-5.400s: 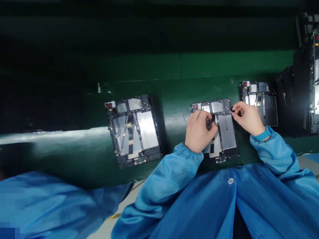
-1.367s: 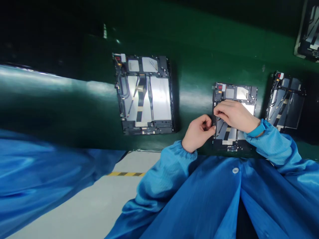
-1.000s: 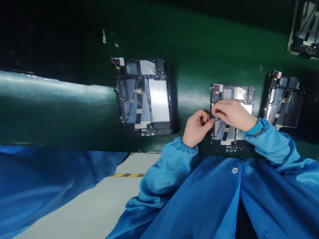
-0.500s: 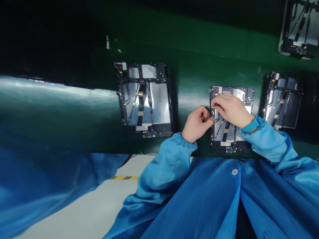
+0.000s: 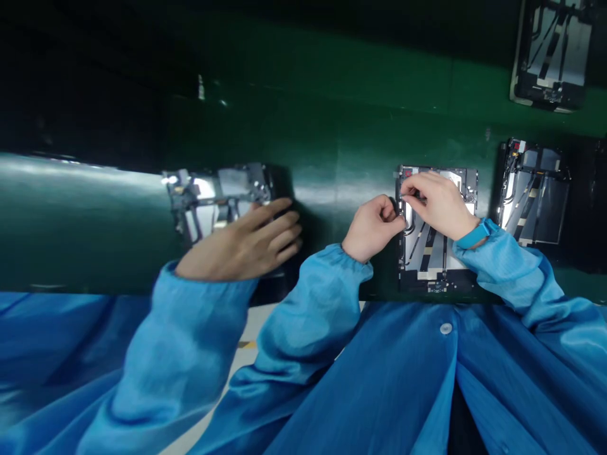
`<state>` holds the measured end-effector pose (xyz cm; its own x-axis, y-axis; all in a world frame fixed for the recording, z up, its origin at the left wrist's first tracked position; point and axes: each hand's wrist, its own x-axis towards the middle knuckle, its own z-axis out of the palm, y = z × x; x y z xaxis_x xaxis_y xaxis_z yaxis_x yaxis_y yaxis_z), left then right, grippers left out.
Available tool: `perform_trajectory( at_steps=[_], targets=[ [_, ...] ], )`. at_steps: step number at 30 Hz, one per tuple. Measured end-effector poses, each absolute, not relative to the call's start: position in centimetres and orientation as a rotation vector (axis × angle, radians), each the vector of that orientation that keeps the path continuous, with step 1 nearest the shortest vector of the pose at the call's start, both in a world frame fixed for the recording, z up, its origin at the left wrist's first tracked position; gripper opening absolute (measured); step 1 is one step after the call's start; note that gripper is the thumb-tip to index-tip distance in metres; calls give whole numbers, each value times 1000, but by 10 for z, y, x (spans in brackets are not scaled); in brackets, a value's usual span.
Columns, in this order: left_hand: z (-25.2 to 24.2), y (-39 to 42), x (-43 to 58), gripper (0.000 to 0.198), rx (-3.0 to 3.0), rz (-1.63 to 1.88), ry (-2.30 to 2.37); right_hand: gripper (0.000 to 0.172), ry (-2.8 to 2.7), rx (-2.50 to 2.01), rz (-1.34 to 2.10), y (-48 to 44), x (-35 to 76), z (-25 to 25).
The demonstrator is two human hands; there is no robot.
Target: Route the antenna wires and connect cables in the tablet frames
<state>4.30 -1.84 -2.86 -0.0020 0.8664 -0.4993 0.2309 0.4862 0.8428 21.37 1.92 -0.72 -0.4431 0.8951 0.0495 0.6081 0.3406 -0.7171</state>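
An opened tablet (image 5: 439,253) lies in front of me, its silver plate, black ribbon cables and small boards exposed. At its left edge my left hand (image 5: 372,224) is closed, thumb and forefinger pinched near the frame. My right hand (image 5: 441,202) reaches over the tablet's upper part, fingertips pinched close to the same left edge, a blue band on the wrist. Anything between the fingertips of either hand is too small to make out. The right hand covers part of the tablet's upper half.
At left, a co-worker's hand (image 5: 246,243) rests over another opened tablet (image 5: 203,189). A third opened tablet (image 5: 535,196) lies to the right, and one more in a frame (image 5: 552,57) sits at the upper right. All are on the green work surface (image 5: 341,133).
A co-worker's hand has come in from the left onto the left tablet, which has shifted left and turned. My own hands hold nearly the same pose at the tablet's edge.
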Motion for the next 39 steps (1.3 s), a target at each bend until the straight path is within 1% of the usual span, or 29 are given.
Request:
perform_trajectory(
  at_steps=[6,12,15,18,24,28,29,31,34,35,37,39],
  targets=[
    [-21,5,44,35,1144,664,1444,16,-1953,-1477,894,23,216,-5],
    [-25,15,47,36,1034,794,1348,16,-1937,-1466,927,24,218,-5],
    [-26,15,49,37,943,784,1346,18,-1964,-1469,910,24,219,-8],
    [-24,14,51,37,899,737,1351,21,-2018,-1474,845,25,219,-12],
    [-23,15,55,40,1021,687,1429,21,-2068,-1425,722,21,222,-13],
    [-30,15,60,41,1272,740,1570,22,-1963,-1502,490,3,240,2],
    [-32,15,61,40,1320,752,1599,25,-1917,-1547,442,-4,247,5],
    [-34,12,59,34,1336,750,1627,38,-1814,-1636,435,-22,259,9],
    [-33,1,51,11,1312,726,1630,59,-1665,-1728,667,-50,272,10],
    [-31,-5,48,16,1338,713,1628,64,-1618,-1746,776,-58,274,9],
    [-26,-16,42,34,1418,672,1608,71,-1535,-1763,945,-69,272,10],
    [-21,-25,35,49,1439,629,1569,75,-1484,-1756,1024,-72,265,11]
  ],
)
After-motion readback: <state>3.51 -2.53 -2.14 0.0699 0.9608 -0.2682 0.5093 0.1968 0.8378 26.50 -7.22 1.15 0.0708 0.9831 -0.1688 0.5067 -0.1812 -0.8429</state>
